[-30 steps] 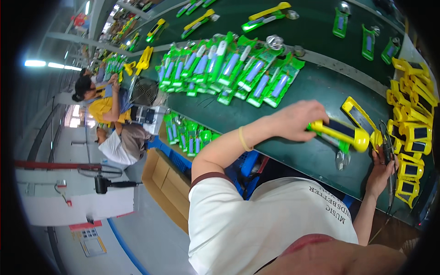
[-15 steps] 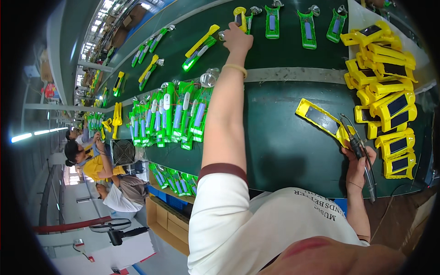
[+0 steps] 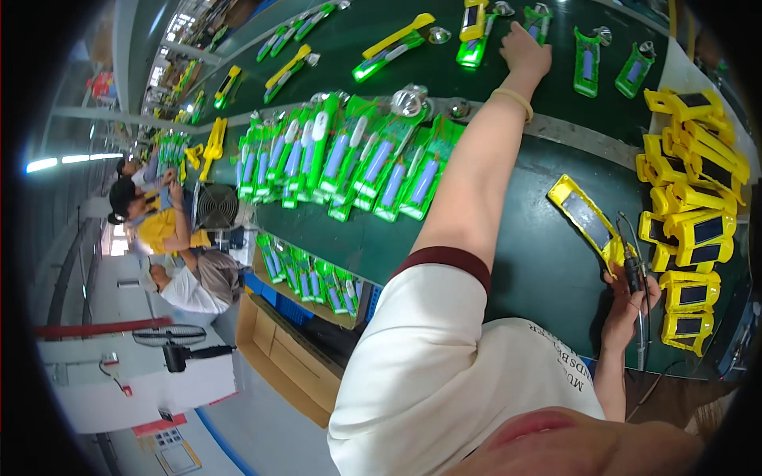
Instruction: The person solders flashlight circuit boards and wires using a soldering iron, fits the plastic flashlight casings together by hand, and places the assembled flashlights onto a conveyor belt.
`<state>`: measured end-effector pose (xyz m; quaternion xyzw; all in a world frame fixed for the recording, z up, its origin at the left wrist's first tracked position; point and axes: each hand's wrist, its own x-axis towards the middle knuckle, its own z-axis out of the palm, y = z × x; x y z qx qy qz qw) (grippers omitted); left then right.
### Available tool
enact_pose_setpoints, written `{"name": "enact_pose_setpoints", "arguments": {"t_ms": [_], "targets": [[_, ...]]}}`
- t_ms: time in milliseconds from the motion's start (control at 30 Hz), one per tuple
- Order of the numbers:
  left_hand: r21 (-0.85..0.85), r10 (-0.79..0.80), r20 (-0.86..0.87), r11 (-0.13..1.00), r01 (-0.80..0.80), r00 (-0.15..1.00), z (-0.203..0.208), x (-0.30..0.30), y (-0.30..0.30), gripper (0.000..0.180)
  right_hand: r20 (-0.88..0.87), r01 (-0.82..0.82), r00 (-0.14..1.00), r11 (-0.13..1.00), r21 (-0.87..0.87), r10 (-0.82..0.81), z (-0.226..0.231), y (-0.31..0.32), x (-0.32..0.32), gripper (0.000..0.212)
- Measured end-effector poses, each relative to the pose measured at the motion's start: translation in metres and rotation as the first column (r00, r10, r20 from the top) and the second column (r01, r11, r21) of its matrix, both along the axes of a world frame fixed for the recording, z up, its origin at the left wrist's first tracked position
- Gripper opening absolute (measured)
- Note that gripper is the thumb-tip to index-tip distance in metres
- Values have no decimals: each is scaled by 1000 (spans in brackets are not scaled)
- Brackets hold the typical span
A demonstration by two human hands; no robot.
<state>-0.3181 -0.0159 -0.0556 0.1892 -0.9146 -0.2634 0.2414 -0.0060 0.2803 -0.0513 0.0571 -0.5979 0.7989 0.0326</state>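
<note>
My right hand [image 3: 623, 313] is closed around a soldering iron [image 3: 635, 274] with a dark grip and a cord. The same hand also holds the near end of a yellow casing [image 3: 565, 190] with a dark panel set in it, raised at a slant over the bench. My left arm stretches to the far side, where my left hand [image 3: 525, 54] has its fingers partly extended beside a green casing [image 3: 537, 25] with wires and a lamp head. Whether the fingertips touch it I cannot tell. Left of it, a yellow casing [image 3: 473, 20] lies over another green one.
Green casings with purple cells [image 3: 333, 155] crowd the bench left of my arm. Yellow casings [image 3: 698, 198] are piled at the right. More green casings [image 3: 586, 63] lie along the far strip. A cardboard box [image 3: 286, 357] and co-workers [image 3: 163, 230] are at the left.
My left hand has left the yellow casing and moved right to the neighbouring green one. My right hand keeps its hold. The whole view has shifted.
</note>
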Motion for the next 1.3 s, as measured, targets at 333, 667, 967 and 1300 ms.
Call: {"name": "enact_pose_setpoints", "arguments": {"t_ms": [333,667,967,1300], "targets": [[100,-958,29,285,953,284,57,281,3,52,222,68,973,998,13,-69,12,4,1,35],[-30,-763,71,643,766,643,50,337,-24,64,189,206,968,954,-216,-167,22,-10,0,27],[154,-729,-141,652,743,670,55,341,22,17,39,-8,999,969,-245,18,29,-24,27,22],[22,-751,-67,657,754,657,50,338,24,14,160,-97,981,991,-90,111,23,-31,36,22]]}}
